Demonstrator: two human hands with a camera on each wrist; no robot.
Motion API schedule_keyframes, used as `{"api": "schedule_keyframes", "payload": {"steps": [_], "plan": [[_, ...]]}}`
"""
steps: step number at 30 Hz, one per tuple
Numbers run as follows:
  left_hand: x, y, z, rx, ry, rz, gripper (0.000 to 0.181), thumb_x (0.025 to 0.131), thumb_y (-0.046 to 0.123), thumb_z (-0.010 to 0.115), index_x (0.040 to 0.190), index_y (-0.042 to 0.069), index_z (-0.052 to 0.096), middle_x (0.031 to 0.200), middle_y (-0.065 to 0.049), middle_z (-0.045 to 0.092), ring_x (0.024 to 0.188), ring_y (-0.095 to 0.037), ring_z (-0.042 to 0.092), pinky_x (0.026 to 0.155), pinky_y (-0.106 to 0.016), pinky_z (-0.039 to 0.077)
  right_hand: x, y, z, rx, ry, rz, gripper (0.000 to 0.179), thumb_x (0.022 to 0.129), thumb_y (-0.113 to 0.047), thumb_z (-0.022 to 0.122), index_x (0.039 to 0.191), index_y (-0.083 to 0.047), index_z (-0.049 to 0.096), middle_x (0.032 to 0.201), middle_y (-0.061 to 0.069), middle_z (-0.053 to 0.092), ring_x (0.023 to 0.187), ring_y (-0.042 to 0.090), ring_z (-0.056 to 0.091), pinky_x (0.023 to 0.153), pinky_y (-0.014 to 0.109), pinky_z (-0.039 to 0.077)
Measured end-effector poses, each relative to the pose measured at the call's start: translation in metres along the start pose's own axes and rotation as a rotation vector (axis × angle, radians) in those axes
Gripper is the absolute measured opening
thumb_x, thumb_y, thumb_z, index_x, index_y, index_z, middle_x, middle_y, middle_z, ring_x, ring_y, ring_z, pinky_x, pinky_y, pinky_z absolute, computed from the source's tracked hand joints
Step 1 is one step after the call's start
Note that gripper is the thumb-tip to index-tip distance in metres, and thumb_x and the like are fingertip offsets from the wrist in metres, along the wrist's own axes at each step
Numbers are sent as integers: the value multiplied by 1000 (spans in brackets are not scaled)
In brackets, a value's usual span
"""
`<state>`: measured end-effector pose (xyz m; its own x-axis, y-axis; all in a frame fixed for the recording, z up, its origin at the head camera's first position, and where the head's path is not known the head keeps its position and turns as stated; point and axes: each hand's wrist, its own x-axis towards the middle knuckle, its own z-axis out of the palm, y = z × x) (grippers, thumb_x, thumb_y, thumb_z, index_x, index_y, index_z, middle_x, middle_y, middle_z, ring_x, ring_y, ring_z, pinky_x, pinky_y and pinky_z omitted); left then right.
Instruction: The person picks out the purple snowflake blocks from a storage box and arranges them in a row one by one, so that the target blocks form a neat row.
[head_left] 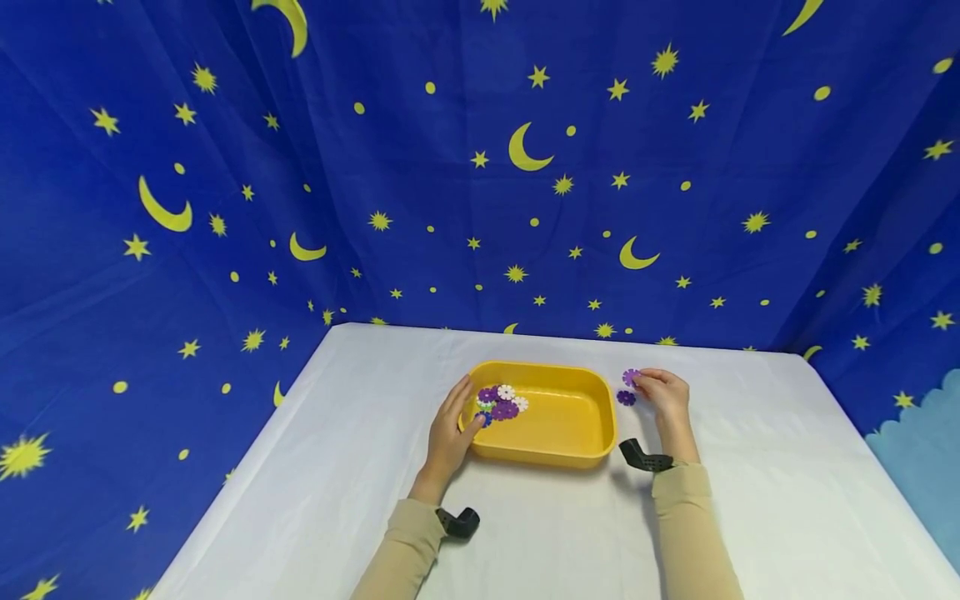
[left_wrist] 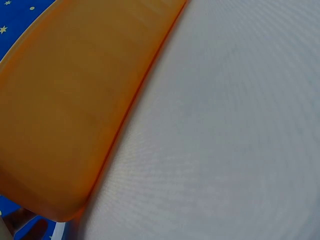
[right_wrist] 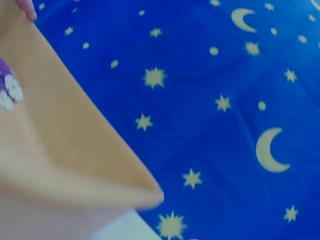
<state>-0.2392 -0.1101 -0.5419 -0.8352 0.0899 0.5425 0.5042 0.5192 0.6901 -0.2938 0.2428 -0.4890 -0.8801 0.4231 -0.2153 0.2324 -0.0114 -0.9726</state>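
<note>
A yellow plastic tub (head_left: 570,457) stands on the table. My left hand (head_left: 448,437) holds its left end, thumb over the rim and fingers along the outer wall. Several flower-shaped plastic discs (head_left: 506,409), purple, white, green and blue, lie heaped in the tub's left part. Right of the tub, my right hand (head_left: 666,394) pinches a light purple flower-shaped disc (head_left: 631,378) between thumb and fingers. Close below it is a dark purple flower-shaped disc (head_left: 626,398); whether the two touch I cannot tell. In the right wrist view, white discs (right_wrist: 14,89) show inside the tub.
A white cloth (head_left: 337,467) covers the table. Blue curtains (head_left: 450,192) with yellow moons and stars hang behind it and at both sides. A black wrist camera mount (head_left: 459,523) is on the left wrist, another mount (head_left: 643,457) on the right.
</note>
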Motion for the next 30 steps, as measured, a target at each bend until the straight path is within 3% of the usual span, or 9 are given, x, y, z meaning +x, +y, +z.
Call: {"api": "schedule_keyframes", "payload": {"steps": [9, 15, 22, 30], "plan": [[-1, 0, 0, -5, -10, -28, 59, 86, 19, 59, 140, 3, 45, 151, -9, 40, 136, -34, 41, 111, -55, 33, 3, 12, -11, 21, 4, 25, 41, 85, 1, 62, 125, 10, 55, 60, -19, 57, 58, -5, 58, 58, 12, 51], [0, 2, 0, -2, -3, -20, 58, 86, 21, 59, 139, 2, 46, 150, -10, 41, 135, -35, 42, 109, -56, 34, 4, 16, -15, 41, 29, 19, 37, 84, 5, 62, 119, 13, 56, 53, -18, 57, 52, -3, 58, 51, 13, 49], [1, 1, 0, 11, -4, -25, 59, 87, 25, 58, 140, 3, 46, 151, -8, 40, 136, -34, 41, 109, -55, 34, 6, 19, -18, 79, 49, 7, 21, 83, 6, 62, 103, 13, 62, 52, -13, 58, 49, -1, 57, 48, 15, 50], [-1, 1, 0, 3, -15, -32, 62, 88, 34, 56, 141, 4, 44, 152, -8, 39, 137, -35, 40, 110, -57, 33, 8, 27, -20, -62, 67, -42, 26, 82, 4, 63, 104, 17, 60, 50, -13, 55, 43, -1, 56, 46, 15, 51]]}}
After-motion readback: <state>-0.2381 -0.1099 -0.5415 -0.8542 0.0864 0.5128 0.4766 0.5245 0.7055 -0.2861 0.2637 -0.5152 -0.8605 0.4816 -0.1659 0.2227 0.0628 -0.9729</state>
